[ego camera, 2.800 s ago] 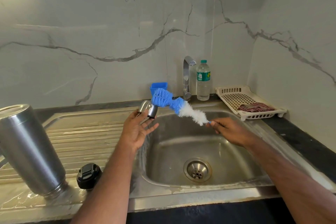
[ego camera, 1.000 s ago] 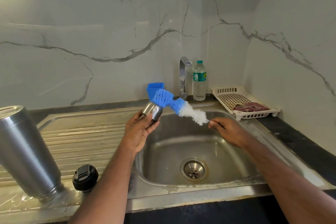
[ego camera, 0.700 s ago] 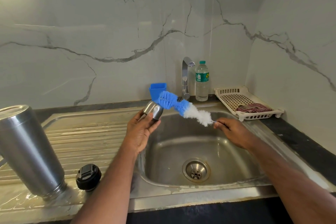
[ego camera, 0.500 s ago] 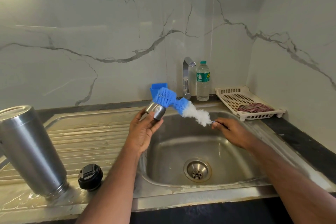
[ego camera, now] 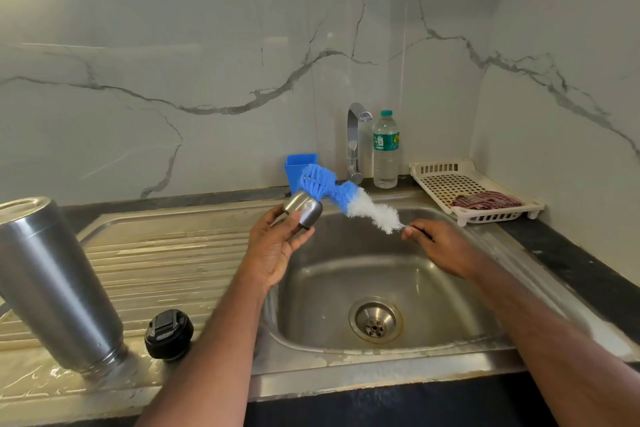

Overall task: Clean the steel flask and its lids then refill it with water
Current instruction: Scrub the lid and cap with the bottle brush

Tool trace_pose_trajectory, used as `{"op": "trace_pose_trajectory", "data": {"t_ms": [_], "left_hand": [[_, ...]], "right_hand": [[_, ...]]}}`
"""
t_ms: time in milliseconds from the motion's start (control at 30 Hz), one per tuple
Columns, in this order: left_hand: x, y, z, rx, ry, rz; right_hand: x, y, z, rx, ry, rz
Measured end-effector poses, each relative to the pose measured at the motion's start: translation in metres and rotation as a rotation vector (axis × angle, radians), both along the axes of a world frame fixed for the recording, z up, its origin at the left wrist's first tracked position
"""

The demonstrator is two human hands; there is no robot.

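Note:
My left hand point(ego camera: 273, 246) grips a small steel cup lid point(ego camera: 303, 210) above the left rim of the sink point(ego camera: 346, 354). My right hand point(ego camera: 440, 246) holds the thin handle of a blue-and-white bottle brush point(ego camera: 343, 199), whose blue bristles touch the lid's top. The steel flask point(ego camera: 52, 288) stands upside down and tilted on the draining board at the left. A black inner lid point(ego camera: 169, 334) lies beside the flask's mouth.
A tap point(ego camera: 355, 142) and a clear water bottle point(ego camera: 385, 149) stand behind the basin. A blue container point(ego camera: 294, 166) sits by the tap. A cream plastic tray point(ego camera: 460, 191) with a dark red cloth point(ego camera: 485, 201) lies at the right. The basin has a drain point(ego camera: 375, 317).
The brush has slid back and forth across the steel cup lid, and my left hand has turned the lid slightly. The flask and black lid have stayed put.

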State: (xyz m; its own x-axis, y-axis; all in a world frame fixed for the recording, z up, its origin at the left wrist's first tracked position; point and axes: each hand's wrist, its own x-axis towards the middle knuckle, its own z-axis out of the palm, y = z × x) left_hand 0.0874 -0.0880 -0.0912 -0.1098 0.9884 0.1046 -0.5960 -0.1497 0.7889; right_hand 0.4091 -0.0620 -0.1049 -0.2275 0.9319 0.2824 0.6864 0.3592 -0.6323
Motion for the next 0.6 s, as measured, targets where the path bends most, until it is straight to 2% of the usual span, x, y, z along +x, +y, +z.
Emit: {"op": "trace_pose_trajectory", "data": {"t_ms": [200,367,500,600], "left_hand": [[-0.009,0.003,0.001,0.019,-0.072,0.064],[0.001,0.001,-0.001,0.031,0.015,-0.013],[-0.008,0.002,0.002,0.044,-0.056,0.066],[-0.009,0.0,0.001,0.049,0.039,0.002]], "right_hand": [[0.008,-0.002,0.001,-0.006,0.01,0.037],[-0.006,-0.003,0.002,-0.005,0.013,0.029],[0.008,-0.002,0.002,-0.033,0.035,0.031],[0.004,-0.002,0.0,-0.028,0.043,0.025]]}}
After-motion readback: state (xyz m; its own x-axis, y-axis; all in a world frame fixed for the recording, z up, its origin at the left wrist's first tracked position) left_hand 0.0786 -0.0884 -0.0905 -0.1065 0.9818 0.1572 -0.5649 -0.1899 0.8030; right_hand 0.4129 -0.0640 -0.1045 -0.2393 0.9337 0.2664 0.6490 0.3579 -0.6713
